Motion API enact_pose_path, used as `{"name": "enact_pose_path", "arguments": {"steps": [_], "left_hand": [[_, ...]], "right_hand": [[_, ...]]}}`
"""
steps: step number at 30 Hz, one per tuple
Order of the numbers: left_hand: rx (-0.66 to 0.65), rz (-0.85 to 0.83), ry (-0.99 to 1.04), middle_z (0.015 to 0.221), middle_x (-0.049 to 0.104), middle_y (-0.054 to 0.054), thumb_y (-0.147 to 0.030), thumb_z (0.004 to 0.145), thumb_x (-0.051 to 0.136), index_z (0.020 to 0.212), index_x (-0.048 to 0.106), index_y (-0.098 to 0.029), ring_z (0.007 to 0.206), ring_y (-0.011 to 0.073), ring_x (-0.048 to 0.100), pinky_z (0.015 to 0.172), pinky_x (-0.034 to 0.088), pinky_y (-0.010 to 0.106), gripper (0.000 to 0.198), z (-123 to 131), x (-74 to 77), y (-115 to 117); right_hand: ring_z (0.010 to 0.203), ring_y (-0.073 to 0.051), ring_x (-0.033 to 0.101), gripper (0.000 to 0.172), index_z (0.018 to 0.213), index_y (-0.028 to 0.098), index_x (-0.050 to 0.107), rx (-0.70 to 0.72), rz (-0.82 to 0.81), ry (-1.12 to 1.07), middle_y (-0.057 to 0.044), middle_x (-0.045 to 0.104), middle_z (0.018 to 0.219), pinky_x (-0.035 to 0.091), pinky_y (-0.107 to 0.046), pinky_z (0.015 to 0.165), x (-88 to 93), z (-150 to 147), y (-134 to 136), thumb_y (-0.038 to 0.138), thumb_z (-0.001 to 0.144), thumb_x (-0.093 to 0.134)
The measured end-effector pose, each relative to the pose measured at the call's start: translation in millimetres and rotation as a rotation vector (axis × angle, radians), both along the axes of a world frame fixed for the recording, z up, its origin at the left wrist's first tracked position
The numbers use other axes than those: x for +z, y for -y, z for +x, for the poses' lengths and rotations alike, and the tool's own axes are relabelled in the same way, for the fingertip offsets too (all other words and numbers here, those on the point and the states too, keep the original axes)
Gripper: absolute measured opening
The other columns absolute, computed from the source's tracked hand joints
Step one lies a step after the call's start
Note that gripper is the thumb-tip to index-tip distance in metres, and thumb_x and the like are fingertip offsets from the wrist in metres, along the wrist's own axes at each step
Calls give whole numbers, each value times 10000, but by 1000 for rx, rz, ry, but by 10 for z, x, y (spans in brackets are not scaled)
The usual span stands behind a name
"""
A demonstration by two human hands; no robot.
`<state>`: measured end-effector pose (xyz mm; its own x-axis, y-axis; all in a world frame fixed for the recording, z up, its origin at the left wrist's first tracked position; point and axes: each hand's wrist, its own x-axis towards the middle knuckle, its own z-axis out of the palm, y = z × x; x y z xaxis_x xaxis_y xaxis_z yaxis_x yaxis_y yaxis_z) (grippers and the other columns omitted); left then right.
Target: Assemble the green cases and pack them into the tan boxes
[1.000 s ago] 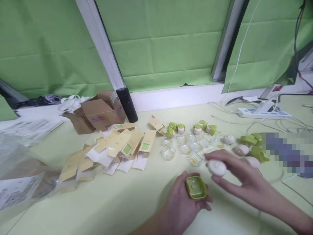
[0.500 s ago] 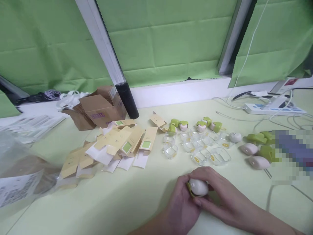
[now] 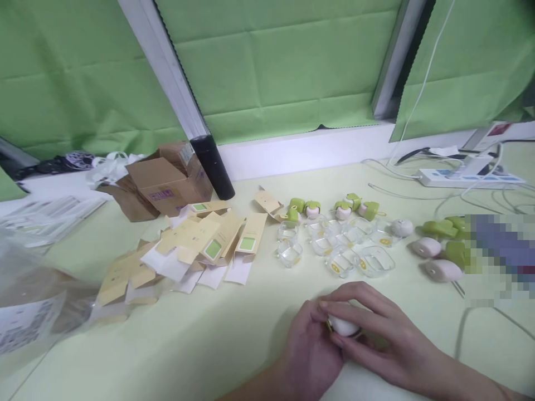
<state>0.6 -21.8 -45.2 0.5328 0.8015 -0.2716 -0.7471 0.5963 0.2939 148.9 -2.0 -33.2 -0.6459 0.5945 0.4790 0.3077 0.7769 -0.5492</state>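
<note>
A small white egg-shaped piece with a green cover [image 3: 343, 327] sits between my two hands near the table's front edge. My left hand [image 3: 311, 351] cups it from the left, thumb and fingers curled against the green part. From the right, my right hand [image 3: 378, 328] closes over it, its fingers across the top and its thumb below. Much of the piece is hidden by the fingers. Beyond my hands lie several clear plastic cups [image 3: 377, 262] with yellow marks. Behind those stand several green-capped white pieces [image 3: 343, 210].
Opened tan cartons [image 3: 213, 236] lie heaped at left, near a brown cardboard box [image 3: 167, 186] and a black cylinder [image 3: 213, 167]. Loose white pieces [image 3: 443, 270] and green covers [image 3: 438, 228] lie at right. A power strip [image 3: 434, 177] with cables is behind them. A plastic bag [image 3: 37, 295] is far left.
My right fingers have moved over the white piece, covering more of its top. The piece has turned slightly in my hands. The view has shifted a little.
</note>
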Motion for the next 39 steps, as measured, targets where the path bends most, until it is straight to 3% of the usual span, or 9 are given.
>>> {"name": "enact_pose_path", "arguments": {"steps": [4, 13, 21, 26, 32, 36, 39], "left_hand": [[2, 17, 10, 742, 519, -5, -130, 611, 528, 658, 541, -167, 744, 149, 479, 736, 349, 285, 61, -15, 32, 20], [-162, 118, -45, 736, 555, 30, -155, 664, 495, 768, 628, -100, 727, 136, 495, 730, 368, 270, 177, -52, 108, -5], [-122, -31, 80, 733, 516, 7, -165, 583, 481, 718, 579, -153, 740, 149, 486, 763, 360, 278, 167, -85, 63, -19], [-74, 9, 11, 715, 512, 5, -136, 562, 493, 676, 574, -149, 763, 138, 469, 716, 339, 239, 141, -62, 9, 6], [-36, 48, -41, 684, 483, -9, -110, 535, 495, 593, 557, -161, 747, 134, 465, 718, 344, 241, 99, -12, 89, 23], [-66, 76, 4, 667, 500, -17, -121, 566, 492, 601, 582, -158, 728, 122, 473, 719, 345, 225, 104, -35, 99, 18], [-80, 75, 17, 725, 558, 7, -210, 621, 494, 718, 621, -152, 748, 139, 510, 682, 343, 227, 170, -63, 96, 0]], "right_hand": [[971, -185, 545, 351, 1142, 206, 491, 46, -77, 28, -66, 601, 1039, 470, -317, 817, 56, -27, 45, 89, 817, 556], [933, -184, 543, 417, 1164, 219, 489, 106, -141, -1, -66, 596, 1010, 482, -317, 772, 97, 19, 60, 27, 797, 535], [1013, -201, 549, 454, 1269, 265, 479, 81, -69, 14, -63, 608, 1039, 478, -337, 836, 45, 53, -1, 140, 846, 584], [935, -191, 598, 369, 1169, 242, 527, 11, -108, -62, -42, 655, 982, 489, -327, 813, 18, 22, 9, 187, 821, 638], [869, -194, 630, 248, 1045, 251, 550, -9, -138, -144, -38, 679, 920, 509, -318, 749, 51, -20, 29, 216, 819, 645], [887, -204, 638, 303, 1078, 254, 549, -14, -72, -129, -40, 691, 927, 502, -334, 784, 30, -5, 22, 235, 802, 674], [998, -214, 611, 381, 1154, 273, 532, 4, -80, -53, -47, 676, 1034, 488, -346, 860, 17, 44, -9, 250, 801, 676]]}}
